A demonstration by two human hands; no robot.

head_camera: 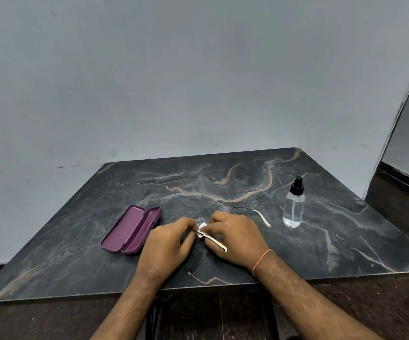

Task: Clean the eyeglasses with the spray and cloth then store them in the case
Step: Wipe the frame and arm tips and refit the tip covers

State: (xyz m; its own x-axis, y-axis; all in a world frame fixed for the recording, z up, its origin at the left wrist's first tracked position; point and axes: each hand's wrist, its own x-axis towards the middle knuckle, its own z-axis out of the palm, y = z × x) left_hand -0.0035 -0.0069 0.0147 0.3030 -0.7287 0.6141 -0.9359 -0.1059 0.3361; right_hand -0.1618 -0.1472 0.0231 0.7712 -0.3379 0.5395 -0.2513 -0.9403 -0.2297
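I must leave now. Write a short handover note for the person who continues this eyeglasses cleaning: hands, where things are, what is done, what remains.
Left hand: pinches the eyeglasses at the near temple hinge.
Right hand: presses the small white cloth on the near lens.
Spray bottle: upright on the table, to the right, untouched by either hand.
Case: open, to the left, nothing in it.
Done: wiping has begun; whether the lenses were sprayed cannot be told.
Left: finish wiping both lenses, fold the temples, put the glasses in the case, close it.
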